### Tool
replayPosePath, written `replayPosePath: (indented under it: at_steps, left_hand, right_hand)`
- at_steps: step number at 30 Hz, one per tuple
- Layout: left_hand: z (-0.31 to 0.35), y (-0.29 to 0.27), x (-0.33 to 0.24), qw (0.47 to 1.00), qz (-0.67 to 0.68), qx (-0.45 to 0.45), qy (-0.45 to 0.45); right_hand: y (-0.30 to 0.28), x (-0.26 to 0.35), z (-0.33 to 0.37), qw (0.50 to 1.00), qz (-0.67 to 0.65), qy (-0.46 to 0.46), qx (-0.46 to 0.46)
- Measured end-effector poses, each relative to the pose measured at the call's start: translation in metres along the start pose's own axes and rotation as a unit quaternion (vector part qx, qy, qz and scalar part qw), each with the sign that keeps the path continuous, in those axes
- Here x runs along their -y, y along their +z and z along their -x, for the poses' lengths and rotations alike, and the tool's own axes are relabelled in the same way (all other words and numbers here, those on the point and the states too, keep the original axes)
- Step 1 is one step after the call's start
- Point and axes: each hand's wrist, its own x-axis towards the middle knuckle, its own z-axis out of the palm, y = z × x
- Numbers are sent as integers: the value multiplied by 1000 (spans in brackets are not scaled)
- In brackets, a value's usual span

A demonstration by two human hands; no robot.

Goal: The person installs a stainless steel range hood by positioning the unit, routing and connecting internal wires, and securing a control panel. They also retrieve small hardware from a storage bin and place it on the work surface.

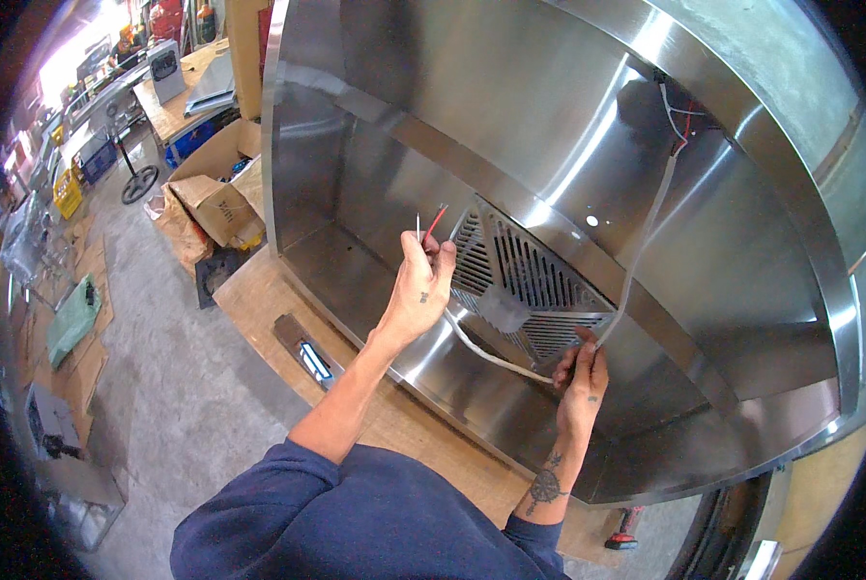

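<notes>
My left hand [423, 278] is closed around one end of a pale grey cable [496, 361], with a stripped red wire [435, 221] and a whitish wire standing up from the fingers. The cable sags from there to my right hand [584, 375], whose fingers are curled around it. Beyond that hand it climbs to red and white wires [684, 130] at a dark opening on the far right. All of this is inside a large stainless steel hood-like shell [472, 77]. A slotted metal vent grille [539, 271] lies in it between and beyond my hands.
The shell rests on a wooden tabletop [259, 295]. A dark flat tool with a bright strip [307, 354] lies near its left edge. At lower right is a red and black power tool [623, 528]. Cardboard boxes [218, 205] and workshop clutter stand at left.
</notes>
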Motion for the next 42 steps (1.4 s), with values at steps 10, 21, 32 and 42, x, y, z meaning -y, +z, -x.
replayPosePath:
  at_steps: [10, 21, 32, 42]
  left_hand:
    - [2, 4, -1, 997, -64, 4, 44]
    - [6, 9, -8, 997, -61, 23, 35]
    - [-13, -6, 31, 996, -45, -15, -73]
    - [-28, -21, 48, 988, 64, 11, -142]
  right_hand:
    - [2, -5, -2, 1000, 0, -13, 12]
    - [-3, -6, -3, 1000, 0, 18, 6]
    - [0, 18, -69, 950, 179, -231, -111]
    - [37, 164, -161, 866, 175, -446, -147]
